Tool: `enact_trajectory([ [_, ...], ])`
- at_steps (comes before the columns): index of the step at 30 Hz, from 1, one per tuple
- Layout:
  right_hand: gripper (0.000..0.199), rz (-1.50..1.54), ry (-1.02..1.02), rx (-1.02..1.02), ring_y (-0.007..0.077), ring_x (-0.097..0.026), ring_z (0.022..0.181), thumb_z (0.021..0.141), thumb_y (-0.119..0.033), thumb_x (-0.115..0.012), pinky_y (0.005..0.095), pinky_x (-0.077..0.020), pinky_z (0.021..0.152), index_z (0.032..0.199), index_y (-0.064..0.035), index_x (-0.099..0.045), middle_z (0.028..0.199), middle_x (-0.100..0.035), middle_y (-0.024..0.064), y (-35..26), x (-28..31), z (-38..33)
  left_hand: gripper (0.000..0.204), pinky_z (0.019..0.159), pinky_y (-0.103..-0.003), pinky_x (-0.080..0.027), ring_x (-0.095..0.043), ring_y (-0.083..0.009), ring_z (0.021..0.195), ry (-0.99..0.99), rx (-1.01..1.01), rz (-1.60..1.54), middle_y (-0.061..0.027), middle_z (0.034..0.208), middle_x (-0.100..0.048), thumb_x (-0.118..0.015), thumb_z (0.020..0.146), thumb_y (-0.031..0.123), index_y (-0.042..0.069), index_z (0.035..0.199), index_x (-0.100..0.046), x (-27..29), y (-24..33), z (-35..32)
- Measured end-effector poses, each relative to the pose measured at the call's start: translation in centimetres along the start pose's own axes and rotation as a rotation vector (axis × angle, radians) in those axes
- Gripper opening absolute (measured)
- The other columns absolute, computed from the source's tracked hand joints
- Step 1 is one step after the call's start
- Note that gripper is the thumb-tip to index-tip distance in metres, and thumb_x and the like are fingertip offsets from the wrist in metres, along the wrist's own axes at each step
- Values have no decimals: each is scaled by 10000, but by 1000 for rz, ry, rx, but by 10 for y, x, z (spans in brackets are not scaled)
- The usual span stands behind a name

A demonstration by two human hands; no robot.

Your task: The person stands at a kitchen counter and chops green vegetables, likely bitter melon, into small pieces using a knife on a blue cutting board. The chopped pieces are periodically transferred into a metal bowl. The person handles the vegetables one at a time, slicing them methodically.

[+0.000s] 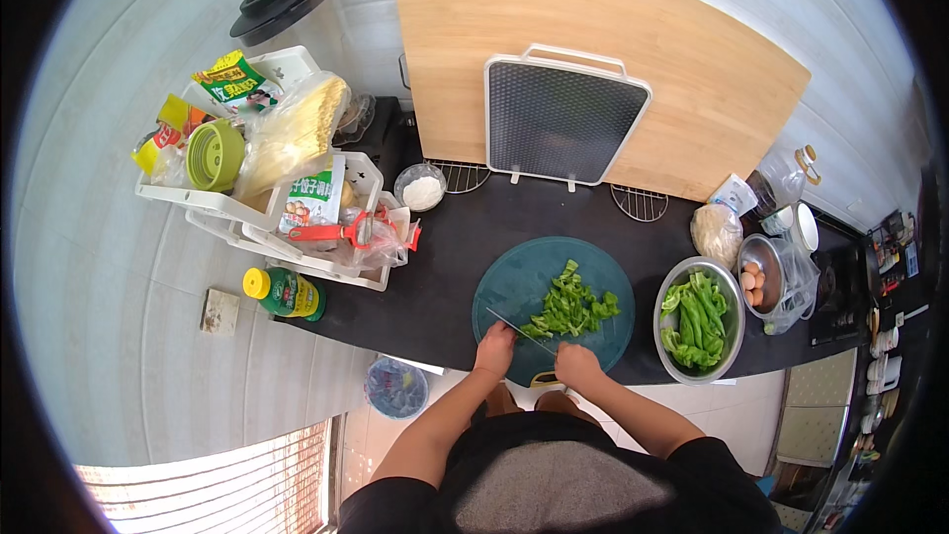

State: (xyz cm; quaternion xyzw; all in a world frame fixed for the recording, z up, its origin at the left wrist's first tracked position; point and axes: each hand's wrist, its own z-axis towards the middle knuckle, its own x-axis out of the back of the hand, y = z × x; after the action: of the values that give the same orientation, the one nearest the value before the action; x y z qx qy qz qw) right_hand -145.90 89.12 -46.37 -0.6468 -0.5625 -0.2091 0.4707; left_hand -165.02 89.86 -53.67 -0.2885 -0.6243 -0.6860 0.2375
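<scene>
A knife (pixel 519 329) is in my right hand (pixel 576 364), which is closed round its handle at the near edge of a round dark-green cutting board (pixel 504 272). The blade slants up and left across the board. My left hand (pixel 496 346) is closed beside the blade, at the board's near left; what its fingers hold, if anything, is hidden. Just past the blade lies a pile of chopped green pepper (pixel 573 302). Right of the board, a steel bowl (pixel 739 321) holds whole green peppers (pixel 700 314).
Stacked white baskets (pixel 213 203) with packets stand at left, near a yellow-capped bottle (pixel 297 295). Behind the board are a small bowl of white powder (pixel 423 188), an upright dark board (pixel 563 124) and a large wooden board (pixel 712 69). A bowl of eggs (pixel 753 282) stands at right.
</scene>
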Motion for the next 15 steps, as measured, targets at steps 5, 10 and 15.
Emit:
enact_trajectory([
  [5, 196, -84, 0, 46, 371, -620, 651, 809, -180, -532, 446, -498, 590, 794, 14, -556, 693, -615, 221, -13, 16, 1, 176, 749, -418, -484, -553, -355, 899, -3, 20, -42, -150, 966, -566, -562, 760, 60, 52, 929, -610, 11, 10, 0],
  [10, 183, -92, -4, 47, 363, -623, 637, 795, -170, -539, 436, -500, 579, 793, 12, -558, 681, -616, 214, -16, 28, -1, 175, 752, -425, -481, -553, -354, 899, -15, -14, -57, -152, 969, -562, -558, 755, 47, 40, 923, -607, 12, 9, 3],
  [15, 160, -105, -13, 26, 365, -628, 652, 774, -142, -538, 438, -502, 585, 788, 16, -555, 690, -619, 217, -12, 25, 1, 163, 749, -424, -483, -555, -351, 889, -39, -33, -29, -160, 944, -556, -548, 753, 42, 29, 906, -602, 11, 7, 3],
])
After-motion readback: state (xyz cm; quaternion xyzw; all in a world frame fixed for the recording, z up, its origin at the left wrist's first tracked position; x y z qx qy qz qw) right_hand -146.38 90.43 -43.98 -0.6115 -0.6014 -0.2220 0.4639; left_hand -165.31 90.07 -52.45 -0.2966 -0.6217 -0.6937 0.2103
